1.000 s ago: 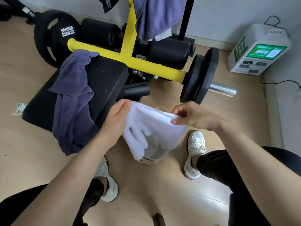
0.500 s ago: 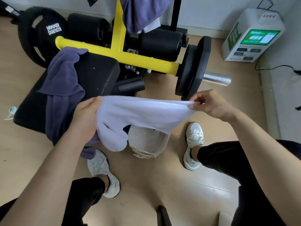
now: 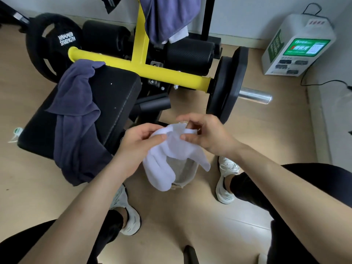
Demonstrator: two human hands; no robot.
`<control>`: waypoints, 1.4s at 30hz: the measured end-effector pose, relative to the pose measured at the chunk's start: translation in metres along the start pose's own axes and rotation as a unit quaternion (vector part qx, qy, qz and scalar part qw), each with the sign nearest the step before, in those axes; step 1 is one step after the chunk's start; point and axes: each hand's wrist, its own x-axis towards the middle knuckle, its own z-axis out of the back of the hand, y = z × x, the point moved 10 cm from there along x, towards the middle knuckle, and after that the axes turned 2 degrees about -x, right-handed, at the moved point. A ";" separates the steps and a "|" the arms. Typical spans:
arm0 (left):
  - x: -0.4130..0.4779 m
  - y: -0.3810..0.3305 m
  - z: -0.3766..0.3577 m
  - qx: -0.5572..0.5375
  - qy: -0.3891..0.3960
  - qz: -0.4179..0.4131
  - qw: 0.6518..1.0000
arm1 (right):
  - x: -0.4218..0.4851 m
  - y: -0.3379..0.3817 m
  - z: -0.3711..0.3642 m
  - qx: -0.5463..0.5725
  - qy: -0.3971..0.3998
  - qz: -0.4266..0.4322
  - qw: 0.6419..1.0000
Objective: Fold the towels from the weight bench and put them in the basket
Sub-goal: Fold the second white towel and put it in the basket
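My left hand (image 3: 142, 141) and right hand (image 3: 204, 133) pinch a half-folded white towel (image 3: 171, 155) above the basket (image 3: 183, 173). Beyond my left hand, a purple towel (image 3: 76, 119) drapes the weight bench (image 3: 114, 96), unfolded; another purple towel (image 3: 167, 18) hangs farther off.

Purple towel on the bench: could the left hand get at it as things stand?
Probably yes, once freed. The purple towel lies uncovered beside the left hand, with nothing between them, but that hand is pinching the white towel.
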 end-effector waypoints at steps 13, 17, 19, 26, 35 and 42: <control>-0.031 -0.038 0.007 0.398 -0.105 -0.295 0.862 | -0.001 0.012 -0.034 0.023 0.083 -0.019 0.996; -0.032 -0.040 0.028 0.402 -0.129 -0.299 0.856 | 0.004 0.006 -0.012 0.067 0.045 -0.041 0.996; -0.030 -0.038 0.037 0.386 -0.133 -0.288 0.866 | 0.007 0.004 0.001 0.090 0.013 -0.041 0.995; -0.009 0.003 0.065 0.373 -0.117 -0.123 0.912 | 0.009 -0.012 0.038 0.143 -0.135 -0.064 0.978; -0.004 -0.012 0.033 0.203 -0.047 -0.103 0.973 | 0.008 -0.033 0.038 -0.005 -0.158 -0.128 0.979; -0.003 -0.022 -0.004 0.225 0.046 -0.126 0.965 | 0.006 0.020 -0.036 0.076 0.113 -0.003 0.991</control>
